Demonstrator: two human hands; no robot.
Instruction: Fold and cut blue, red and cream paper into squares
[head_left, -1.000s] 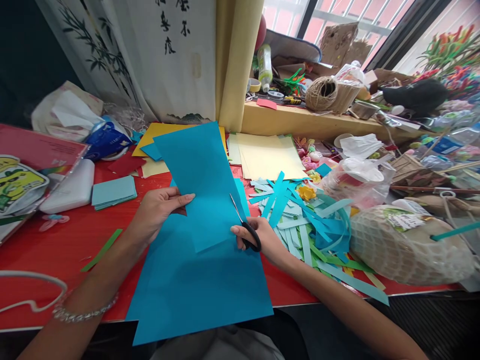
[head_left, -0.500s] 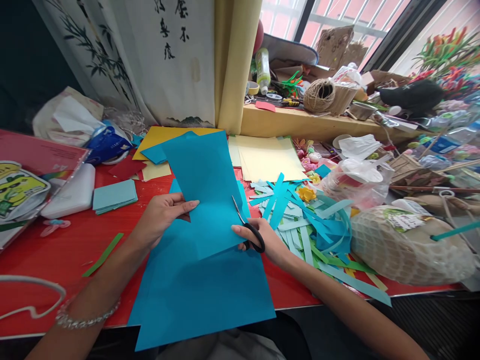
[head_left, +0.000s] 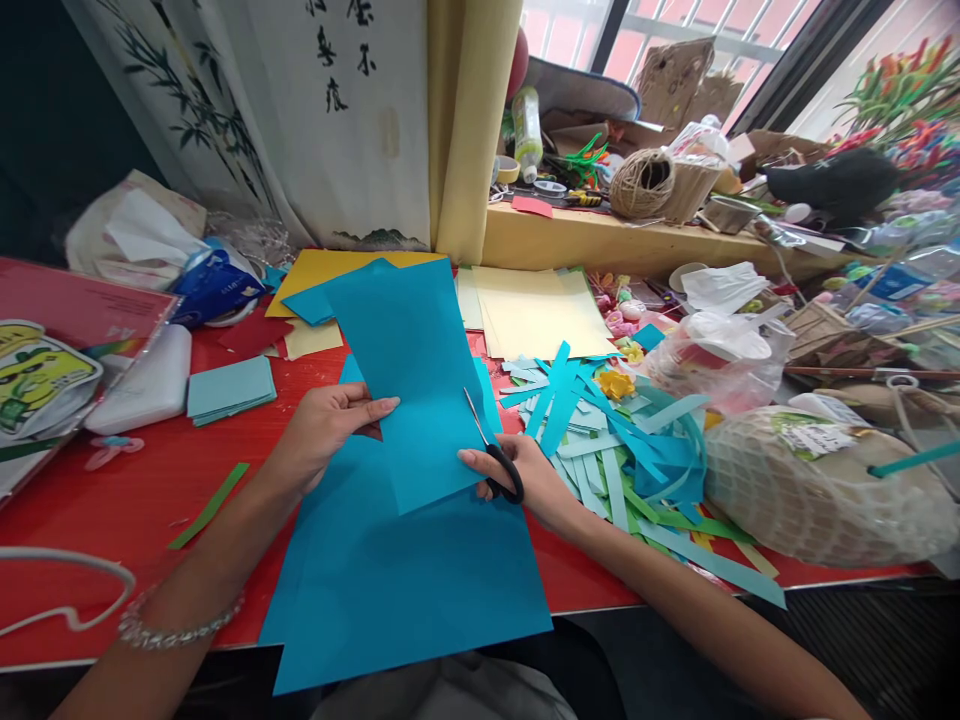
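Pinched at its left edge by my left hand (head_left: 334, 425), a blue sheet of paper (head_left: 420, 350) is held up at a slant. My right hand (head_left: 540, 485) has black-handled scissors (head_left: 510, 475), its fingers around the loops. The scissor blades point up and away, lying over the right part of the held sheet. My right thumb rests at the lower right of that sheet, near its edge. Beneath both hands lie larger blue sheets (head_left: 420, 600), which overhang the front table edge.
Cut paper strips (head_left: 600, 440) are heaped to the right, beside a netted, plastic-wrapped bundle (head_left: 817, 490). Cream sheets (head_left: 540, 310) lie behind. Left are light-blue squares (head_left: 231, 390), a green strip (head_left: 210, 505) and a white cable (head_left: 75, 560) on the red table (head_left: 300, 370).
My right hand with the scissors has shifted very slightly left. My left hand keeps its pinch on the blue sheet, and the view has moved a little.
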